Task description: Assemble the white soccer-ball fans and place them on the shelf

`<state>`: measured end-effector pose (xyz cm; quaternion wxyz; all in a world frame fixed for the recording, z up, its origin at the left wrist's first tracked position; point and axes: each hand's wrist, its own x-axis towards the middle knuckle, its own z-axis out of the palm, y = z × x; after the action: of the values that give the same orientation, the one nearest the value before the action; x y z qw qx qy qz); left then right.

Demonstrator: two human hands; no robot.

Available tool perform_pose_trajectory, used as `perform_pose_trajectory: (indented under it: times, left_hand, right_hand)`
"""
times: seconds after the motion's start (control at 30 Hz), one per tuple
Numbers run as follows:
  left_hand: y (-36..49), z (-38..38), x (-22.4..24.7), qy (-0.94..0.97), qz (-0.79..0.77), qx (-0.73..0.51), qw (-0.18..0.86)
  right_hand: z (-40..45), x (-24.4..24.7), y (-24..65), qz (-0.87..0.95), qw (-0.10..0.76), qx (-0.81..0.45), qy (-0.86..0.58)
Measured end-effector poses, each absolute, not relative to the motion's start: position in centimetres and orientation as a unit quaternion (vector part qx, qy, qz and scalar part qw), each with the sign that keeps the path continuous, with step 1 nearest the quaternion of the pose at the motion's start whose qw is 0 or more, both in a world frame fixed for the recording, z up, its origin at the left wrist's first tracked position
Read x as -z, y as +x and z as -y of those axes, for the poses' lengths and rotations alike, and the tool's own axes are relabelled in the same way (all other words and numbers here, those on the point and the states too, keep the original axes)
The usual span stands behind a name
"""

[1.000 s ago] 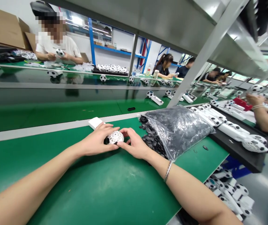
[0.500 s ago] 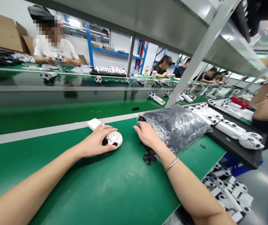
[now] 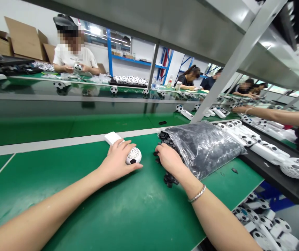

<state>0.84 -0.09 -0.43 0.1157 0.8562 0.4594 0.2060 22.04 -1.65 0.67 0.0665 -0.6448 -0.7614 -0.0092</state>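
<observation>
My left hand (image 3: 120, 159) is wrapped over a white device with a football-patterned round head (image 3: 134, 156), which lies on the green table. Its white flat end (image 3: 112, 137) sticks out beyond my fingers, and my palm hides the middle. Fingertips of my right hand (image 3: 169, 158) are drawn together among small black plastic parts (image 3: 169, 139) at the mouth of a clear plastic bag (image 3: 204, 146). The bag lies on its side, full of such parts. Whatever is between those fingertips is too small to make out. More black parts (image 3: 170, 180) lie loose beside my right wrist.
A black tray (image 3: 282, 174) with white football-headed devices (image 3: 269, 153) stands at the right. Behind the table runs a green conveyor (image 3: 86, 123) with a small black piece (image 3: 162, 122). A slanted metal post (image 3: 228, 69) rises behind the bag. Co-workers sit opposite; another person's arms (image 3: 282, 115) reach in from the right.
My view has swung left. The fingers of my right hand have bent down into the black parts. My left hand has shifted its hold on the device, its thumb now stretched out in front.
</observation>
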Motion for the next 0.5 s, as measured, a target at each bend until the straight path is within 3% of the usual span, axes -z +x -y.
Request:
perform_pose_trajectory:
  times: [0.23,0.5]
  left_hand:
    - [0.0,-0.8,0.0,0.894,-0.329,-0.193,0.237]
    - [-0.1,-1.0,-0.5,0.889,-0.301,-0.201,0.282]
  right_hand:
    - [2.0,-0.8,21.2,0.813,0.187,-0.147,-0.532]
    - [2.5,-0.5,20.2,0.769,0.281,-0.288,-0.497]
